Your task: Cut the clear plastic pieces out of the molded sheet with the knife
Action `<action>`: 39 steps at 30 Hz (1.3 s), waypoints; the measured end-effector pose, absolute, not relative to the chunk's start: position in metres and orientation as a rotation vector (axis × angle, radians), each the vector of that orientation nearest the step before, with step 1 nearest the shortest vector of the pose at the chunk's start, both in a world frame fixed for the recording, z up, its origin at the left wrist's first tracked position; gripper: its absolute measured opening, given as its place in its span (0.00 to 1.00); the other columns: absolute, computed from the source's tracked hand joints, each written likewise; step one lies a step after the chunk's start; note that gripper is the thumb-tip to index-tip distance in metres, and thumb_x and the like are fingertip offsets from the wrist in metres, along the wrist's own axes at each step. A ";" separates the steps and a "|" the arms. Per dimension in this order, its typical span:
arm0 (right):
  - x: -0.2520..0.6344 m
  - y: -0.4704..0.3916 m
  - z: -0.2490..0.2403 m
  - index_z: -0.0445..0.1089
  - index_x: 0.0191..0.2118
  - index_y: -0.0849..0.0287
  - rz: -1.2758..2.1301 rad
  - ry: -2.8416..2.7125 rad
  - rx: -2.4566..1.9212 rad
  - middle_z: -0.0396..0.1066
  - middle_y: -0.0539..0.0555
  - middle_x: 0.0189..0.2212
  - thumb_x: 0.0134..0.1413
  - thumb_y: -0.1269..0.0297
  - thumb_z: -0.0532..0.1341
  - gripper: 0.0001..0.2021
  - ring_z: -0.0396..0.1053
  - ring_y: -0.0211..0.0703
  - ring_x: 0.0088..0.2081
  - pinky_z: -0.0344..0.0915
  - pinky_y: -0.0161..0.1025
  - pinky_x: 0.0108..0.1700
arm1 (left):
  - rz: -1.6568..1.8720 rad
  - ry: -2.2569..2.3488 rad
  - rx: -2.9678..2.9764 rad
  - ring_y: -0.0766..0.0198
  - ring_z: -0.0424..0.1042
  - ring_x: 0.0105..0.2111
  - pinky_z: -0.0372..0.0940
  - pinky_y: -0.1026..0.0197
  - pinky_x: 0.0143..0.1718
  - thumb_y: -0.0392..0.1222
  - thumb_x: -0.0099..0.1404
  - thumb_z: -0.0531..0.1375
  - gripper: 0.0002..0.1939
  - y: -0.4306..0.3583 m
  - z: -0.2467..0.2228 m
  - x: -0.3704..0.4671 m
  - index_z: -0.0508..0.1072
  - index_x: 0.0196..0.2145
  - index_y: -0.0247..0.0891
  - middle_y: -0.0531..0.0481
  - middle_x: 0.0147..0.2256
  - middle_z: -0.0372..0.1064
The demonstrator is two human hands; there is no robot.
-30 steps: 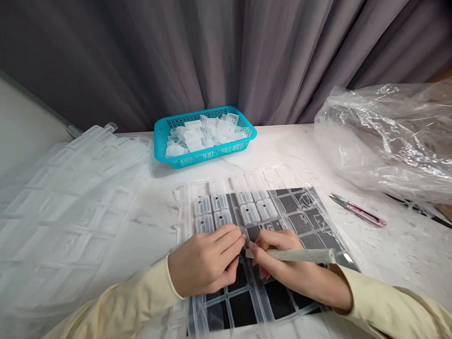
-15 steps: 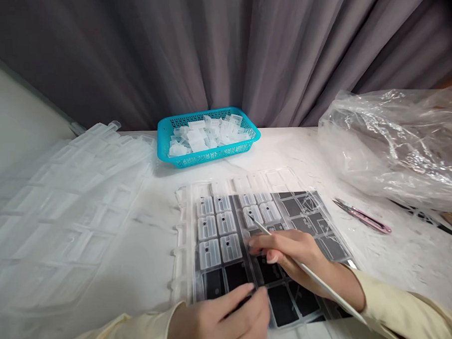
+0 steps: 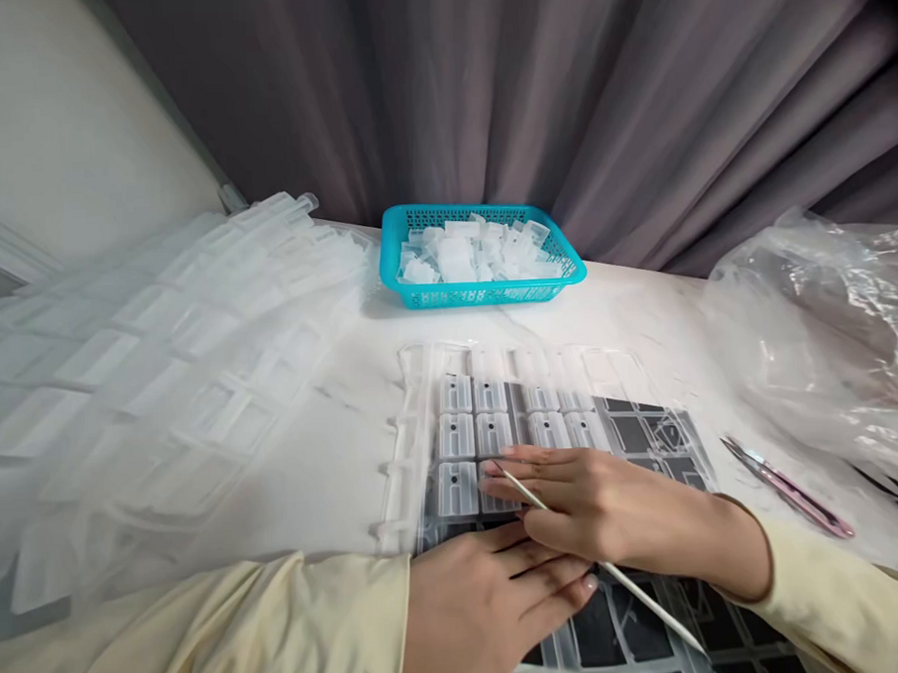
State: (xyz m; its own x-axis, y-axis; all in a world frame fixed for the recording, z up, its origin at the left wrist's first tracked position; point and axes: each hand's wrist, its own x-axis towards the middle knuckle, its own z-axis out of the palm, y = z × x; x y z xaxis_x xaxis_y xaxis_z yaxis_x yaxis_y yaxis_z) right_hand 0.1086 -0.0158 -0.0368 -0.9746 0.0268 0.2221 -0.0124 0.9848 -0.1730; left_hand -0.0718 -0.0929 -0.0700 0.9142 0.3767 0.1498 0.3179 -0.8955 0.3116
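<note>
A clear plastic tray [image 3: 397,458] with rows of compartments lies on the table, with black beneath part of it. Several frosted rectangular pieces [image 3: 458,487] sit in its upper cells, many marked with a black dot. My right hand [image 3: 582,494] holds a thin white-handled paintbrush [image 3: 654,610] slantwise, its tip over the pieces in the left columns; the fingers reach across and cover some of them. My left hand [image 3: 497,592] lies flat over the lower tray, fingers stretched out to the right and partly under my right hand. Nothing shows in it.
A blue basket [image 3: 484,293] full of frosted pieces stands at the back. Clear moulded plastic sheets [image 3: 197,367] are heaped on the left. Pink-handled thread snips [image 3: 790,490] lie to the right, below a crumpled clear plastic bag [image 3: 820,320]. A grey curtain [image 3: 438,89] hangs behind.
The view has turned left, so things appear further right. My right hand has moved left over the pieces with the brush. My left hand has shifted under it, its fingers now stretched out.
</note>
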 end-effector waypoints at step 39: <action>0.211 -0.080 -0.065 0.46 0.62 0.57 0.573 -2.481 -1.230 0.66 0.63 0.48 0.58 0.55 0.55 0.29 0.71 0.47 0.40 0.70 0.44 0.39 | 0.644 1.361 2.928 0.66 0.56 0.14 0.50 0.62 0.17 0.33 0.59 0.42 0.18 -0.070 0.005 -0.116 0.64 0.18 0.39 0.54 0.13 0.58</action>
